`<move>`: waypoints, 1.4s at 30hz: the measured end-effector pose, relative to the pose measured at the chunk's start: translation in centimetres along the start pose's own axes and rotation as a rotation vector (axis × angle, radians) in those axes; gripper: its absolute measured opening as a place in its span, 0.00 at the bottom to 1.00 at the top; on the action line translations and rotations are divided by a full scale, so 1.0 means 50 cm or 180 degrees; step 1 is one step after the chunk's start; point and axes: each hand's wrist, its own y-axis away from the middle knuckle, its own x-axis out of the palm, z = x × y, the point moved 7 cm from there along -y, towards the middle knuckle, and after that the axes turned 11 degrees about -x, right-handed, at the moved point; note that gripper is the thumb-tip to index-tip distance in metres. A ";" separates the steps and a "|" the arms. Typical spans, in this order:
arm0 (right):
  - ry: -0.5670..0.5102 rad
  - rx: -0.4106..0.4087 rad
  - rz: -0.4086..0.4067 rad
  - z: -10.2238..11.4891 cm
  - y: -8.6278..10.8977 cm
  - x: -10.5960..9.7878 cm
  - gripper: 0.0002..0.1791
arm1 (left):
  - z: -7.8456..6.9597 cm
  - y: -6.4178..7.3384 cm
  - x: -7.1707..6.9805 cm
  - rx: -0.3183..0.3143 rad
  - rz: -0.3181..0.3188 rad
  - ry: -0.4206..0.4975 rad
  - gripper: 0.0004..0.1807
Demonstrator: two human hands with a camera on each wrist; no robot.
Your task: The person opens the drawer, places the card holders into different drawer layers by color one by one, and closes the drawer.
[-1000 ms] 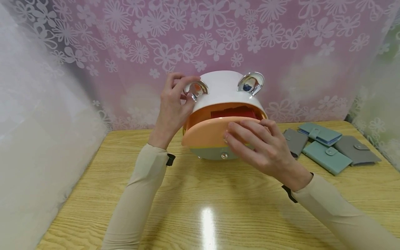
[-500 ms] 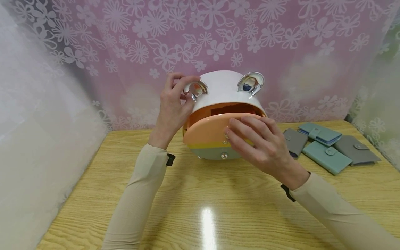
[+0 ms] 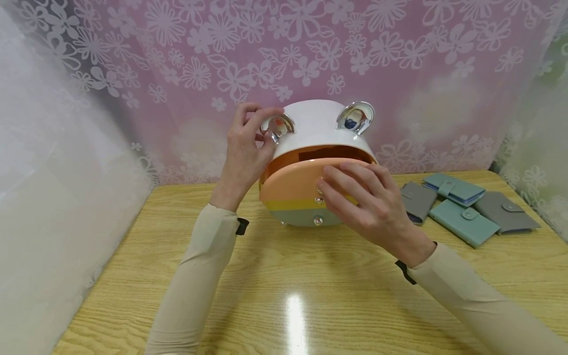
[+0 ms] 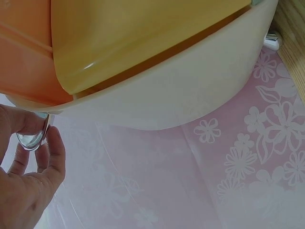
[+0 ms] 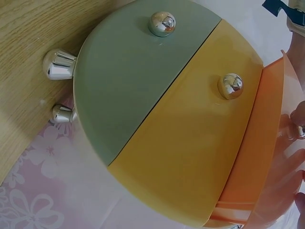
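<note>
A rounded white storage box [image 3: 312,116] with silver ears stands at the back of the table. Its orange top drawer [image 3: 290,180] is pulled partly out, above a yellow drawer [image 5: 190,133] and a green drawer [image 5: 138,71], each with a silver ball knob. My left hand [image 3: 249,148] pinches the left ear [image 4: 32,139] between thumb and fingers. On the orange front rest the fingertips of my right hand [image 3: 372,207], right beside its silver knob [image 5: 301,131], which they partly cover. Inside the drawer a dark red item [image 3: 328,153] shows only as a shaded strip.
To the right lie several button-strap wallets, among them a green wallet [image 3: 465,222], another green wallet [image 3: 454,190], a grey wallet [image 3: 506,212] and a smaller grey wallet [image 3: 418,201]. Behind the wooden table [image 3: 248,296] hangs a pink floral curtain [image 3: 186,74].
The orange drawer has slid inward with my right hand on its front. Its opening has narrowed and the red item is more hidden. My left hand has kept its grip on the ear.
</note>
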 end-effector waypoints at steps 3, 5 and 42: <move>0.0001 0.0001 0.0010 0.000 0.000 0.002 0.11 | 0.001 0.000 0.000 -0.0003 0.0002 0.0002 0.23; 0.0003 -0.0003 0.0016 0.000 -0.001 0.002 0.11 | 0.000 0.000 0.000 0.0001 0.0002 0.0005 0.23; 0.0046 0.0059 0.0157 -0.014 0.011 0.019 0.14 | 0.000 0.000 0.000 0.0014 -0.0005 -0.0017 0.22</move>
